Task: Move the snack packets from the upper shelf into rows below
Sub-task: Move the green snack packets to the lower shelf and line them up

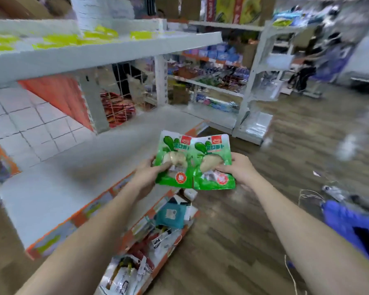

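While both hands are meeting just under the middle of the view, each one is holding a green snack packet. The left hand is gripping the left packet with the thumb curled over its front, and the right hand is pinching the right packet in the same way. The two packets are standing upright in the air, side by side with their edges touching, near the front edge of the grey lower shelf.

This shelf is stretching from 8 o'clock toward the middle, with an orange strip running along its front. At 10 o'clock the white upper shelf is carrying yellow packets. A wooden floor is spreading from 3 to 6 o'clock. At 1 o'clock another shelving unit is standing with mixed goods.

Much is blurring. The yellow packets are showing only as smears, so I cannot count them. The red goods behind a wire grid at 11 o'clock are hard to make out. The fingers behind the green packets are hiding from view. A blue object at 4 o'clock is being cut off by the edge, and I cannot tell what it is.
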